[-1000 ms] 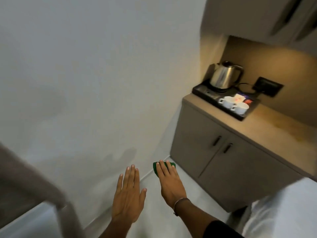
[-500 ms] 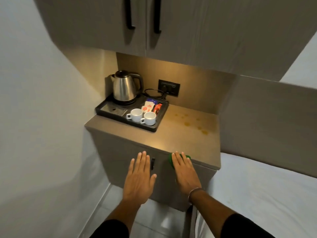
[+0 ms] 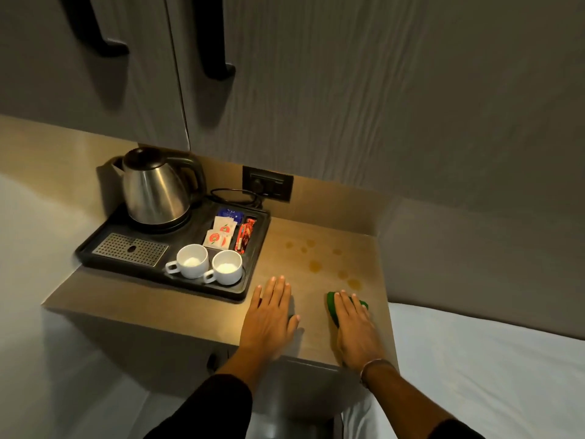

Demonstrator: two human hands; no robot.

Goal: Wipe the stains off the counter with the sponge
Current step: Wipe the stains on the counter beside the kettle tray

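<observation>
A green sponge [image 3: 331, 303] lies under the flat fingers of my right hand [image 3: 354, 332], near the front right of the brown counter [image 3: 196, 308]. Only the sponge's left and far edges show. Several yellowish stains [image 3: 315, 265] dot the counter just beyond the sponge, toward the back right. My left hand [image 3: 270, 318] is flat over the counter with fingers apart, holding nothing, just right of the tray's near corner.
A black tray [image 3: 243, 280] on the left of the counter holds a steel kettle [image 3: 154, 187], two white cups [image 3: 205, 264] and sachets [image 3: 220, 233]. A wall socket [image 3: 267, 183] sits behind. Cabinet doors hang overhead. A white bed [image 3: 490, 369] borders the counter's right side.
The view has swung from the wall and floor onto the counter and come closer. Both hands, the right still over the sponge, have moved from in front of the cabinet onto the counter top.
</observation>
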